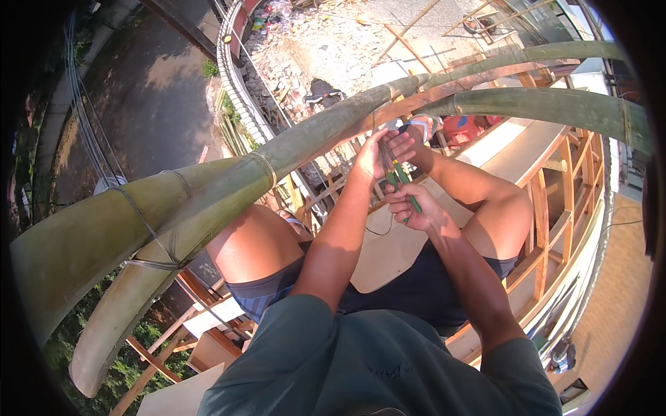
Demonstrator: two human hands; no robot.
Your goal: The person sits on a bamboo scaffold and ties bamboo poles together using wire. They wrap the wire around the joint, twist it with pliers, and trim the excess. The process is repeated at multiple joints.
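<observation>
My right hand [414, 206] is closed around the green handles of a pair of pliers [402, 186], whose jaws point up toward my left palm. My left hand [377, 158] has its fingers curled about thin strands that look like wire [386, 149], close to the plier jaws; their ends are hard to make out. Just beyond both hands runs a long bamboo pole [305, 142], lashed to other poles. A wire tie [154, 232] binds the thick bamboo at the left, and a lighter band [266, 168] circles the long pole.
I sit high up, knees apart, above a plywood board [388, 253]. Wooden framing [541, 222] stands at the right. Another bamboo pole [541, 105] reaches right. Far below lie rubble [284, 62] and a road [149, 97]; cables [87, 118] hang at the left.
</observation>
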